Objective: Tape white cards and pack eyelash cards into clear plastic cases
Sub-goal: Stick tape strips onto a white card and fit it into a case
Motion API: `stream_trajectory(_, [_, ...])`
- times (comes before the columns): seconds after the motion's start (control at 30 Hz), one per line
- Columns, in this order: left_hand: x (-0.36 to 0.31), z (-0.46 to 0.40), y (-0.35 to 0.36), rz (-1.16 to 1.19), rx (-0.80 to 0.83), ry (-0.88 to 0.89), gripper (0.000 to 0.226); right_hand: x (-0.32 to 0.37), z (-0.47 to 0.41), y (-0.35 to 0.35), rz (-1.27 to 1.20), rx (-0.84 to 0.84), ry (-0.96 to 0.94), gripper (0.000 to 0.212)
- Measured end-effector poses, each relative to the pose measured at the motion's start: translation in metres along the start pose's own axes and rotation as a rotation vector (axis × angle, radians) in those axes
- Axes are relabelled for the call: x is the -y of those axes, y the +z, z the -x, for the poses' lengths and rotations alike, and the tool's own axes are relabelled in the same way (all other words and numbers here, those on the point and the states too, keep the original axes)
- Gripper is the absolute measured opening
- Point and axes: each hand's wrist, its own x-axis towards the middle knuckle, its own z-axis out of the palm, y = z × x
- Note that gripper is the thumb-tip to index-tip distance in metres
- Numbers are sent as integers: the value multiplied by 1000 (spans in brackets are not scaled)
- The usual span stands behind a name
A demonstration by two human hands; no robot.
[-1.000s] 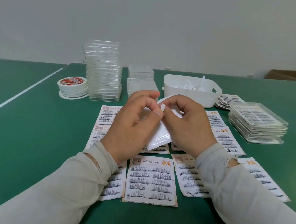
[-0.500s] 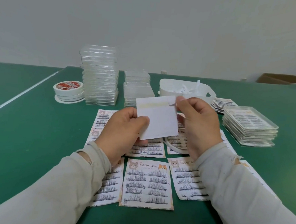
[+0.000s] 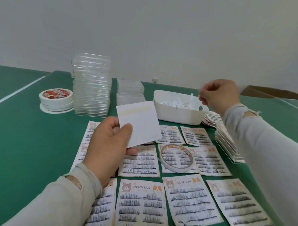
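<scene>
My left hand [image 3: 104, 148] pinches the lower left corner of a white card [image 3: 140, 123] and holds it upright above the eyelash cards. A yellowish tape strip runs along the card's top edge. My right hand [image 3: 217, 95] hovers over the white bin [image 3: 179, 115] with thumb and fingertips pinched together, as on a thin tape liner that barely shows. Several "MEOW LASH" eyelash cards [image 3: 140, 208] lie flat on the green table. A tall stack of clear plastic cases [image 3: 91, 85] stands at the back.
White paper strips fill the bin. A thin tape roll [image 3: 176, 157] lies on the eyelash cards. Stacked tape rolls [image 3: 56, 98] sit back left, a shorter case stack [image 3: 130, 91] beside the tall one, filled cases [image 3: 227, 146] under my right forearm, a cardboard box [image 3: 274, 93] far right.
My right hand left the card's top edge and moved up and right over the white bin. My left hand kept the card, whose tape strip now shows bare.
</scene>
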Motion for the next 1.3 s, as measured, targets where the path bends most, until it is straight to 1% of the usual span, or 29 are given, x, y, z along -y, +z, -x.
stream_trajectory(0.07, [1,0,-1,6,10,1,10,-8,-18,9,180,54,8,23])
stream_trajectory(0.1, [2,-1,-1,11,12,1,10,-10,-25,14,258,80,7,23])
stream_trajectory(0.2, [2,-1,-1,14,15,6,11,-12,-39,24,484,170,7,9])
stream_trajectory(0.27, [2,-2,-1,8,11,7,10,-10,-45,25,542,211,16,14])
stream_trajectory(0.33, [3,-2,-1,7,11,5,10,-8,-47,24,545,225,24,13])
stream_trajectory(0.4, [2,-2,-1,7,11,4,10,-8,-45,21,499,215,38,11])
stream_trajectory(0.47, [1,-1,-1,8,9,9,10,-6,-39,16,395,170,52,10])
stream_trajectory(0.53, [-1,1,-1,8,10,6,11,0,-25,12,206,96,48,13])
stream_trajectory(0.6, [-3,2,-1,14,1,-1,13,10,-1,11,-32,52,33,18])
stream_trajectory(0.63, [-4,3,0,12,-4,-4,14,15,15,13,-138,58,30,20])
stream_trajectory(0.7, [-7,4,0,0,-16,-15,17,22,53,22,-287,125,37,26])
stream_trajectory(0.77, [-8,6,-1,-9,-21,-16,21,24,89,37,-368,213,44,34])
stream_trajectory(0.83, [-9,6,-1,-19,-23,-10,23,23,118,49,-409,248,41,42])
stream_trajectory(0.97, [-11,8,-2,-49,-7,19,22,13,145,58,-454,139,47,55])
stream_trajectory(1.0, [-12,8,-2,-56,6,26,22,10,147,59,-437,117,27,55])
stream_trajectory(1.07, [-12,8,-2,-95,15,49,22,3,147,61,-338,94,-38,49])
stream_trajectory(1.13, [-12,8,-2,-116,13,61,22,-2,147,65,-297,99,-68,33])
stream_trajectory(1.2, [-13,10,-1,-110,8,58,22,-3,148,68,-374,110,-49,14])
stream_trajectory(1.27, [-15,11,0,-89,9,56,21,-2,148,68,-520,108,12,17])
stream_trajectory(1.3, [-16,12,0,-78,17,56,21,-1,148,66,-622,134,70,14])
